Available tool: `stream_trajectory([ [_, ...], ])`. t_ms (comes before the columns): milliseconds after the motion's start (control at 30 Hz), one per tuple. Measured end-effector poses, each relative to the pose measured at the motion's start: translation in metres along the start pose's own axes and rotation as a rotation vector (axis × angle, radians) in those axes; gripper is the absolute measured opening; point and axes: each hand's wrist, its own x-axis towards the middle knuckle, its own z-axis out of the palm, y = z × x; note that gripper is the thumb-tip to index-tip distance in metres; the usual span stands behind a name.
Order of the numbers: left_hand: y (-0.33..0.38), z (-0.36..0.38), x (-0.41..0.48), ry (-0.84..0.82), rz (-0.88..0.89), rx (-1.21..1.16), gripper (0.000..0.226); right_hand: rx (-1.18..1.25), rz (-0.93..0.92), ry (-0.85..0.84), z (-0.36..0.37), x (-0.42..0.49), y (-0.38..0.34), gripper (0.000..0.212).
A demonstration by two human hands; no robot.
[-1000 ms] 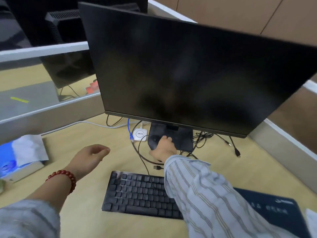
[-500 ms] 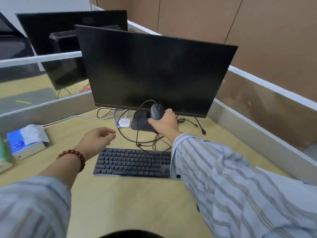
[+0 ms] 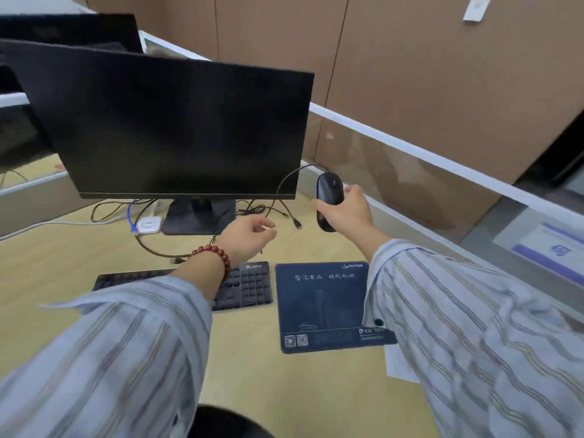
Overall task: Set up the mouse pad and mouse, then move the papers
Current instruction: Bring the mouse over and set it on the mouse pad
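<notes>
My right hand grips a black wired mouse in the air, to the right of the monitor and beyond the far edge of the mouse pad. Its cable loops back behind the monitor. The dark blue mouse pad lies flat on the desk, right of the keyboard. My left hand hovers above the keyboard's far edge with fingers loosely curled and nothing in it. A white sheet of paper shows at the pad's right front corner, mostly hidden under my right sleeve.
A black monitor stands on its base at the back. The black keyboard lies in front of it. Loose cables and a white puck-shaped device sit near the base. A glass partition runs along the right.
My right hand lifted the mouse off the monitor base and carried it right and toward me. My left hand moved right over the keyboard. My head turned right, bringing the mouse pad into view.
</notes>
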Motion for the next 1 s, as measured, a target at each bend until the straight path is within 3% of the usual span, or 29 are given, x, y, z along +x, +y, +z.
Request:
stream_trajectory([
  [200,0.023,0.093,0.040,-0.139,-0.043,-0.031,0.035,-0.111,0.159,-0.091,-0.024,0.027,0.084,0.081],
  [333,0.007,0.158,0.070,-0.140,-0.148,-0.078,0.044,-0.158,0.248,-0.244,0.004,0.047,0.144,0.079],
  [467,-0.029,0.214,0.090,-0.175,-0.256,-0.035,0.050,-0.174,0.298,-0.383,0.046,0.056,0.192,0.091],
  [733,-0.059,0.257,0.099,-0.201,-0.378,0.059,0.051,-0.268,0.311,-0.432,0.083,0.058,0.233,0.088],
  [867,-0.062,0.263,0.098,-0.172,-0.373,0.096,0.041,-0.287,0.314,-0.439,0.091,0.057,0.237,0.090],
  [1000,-0.071,0.268,0.099,-0.155,-0.349,0.128,0.017,-0.310,0.290,-0.432,0.099,0.052,0.236,0.084],
])
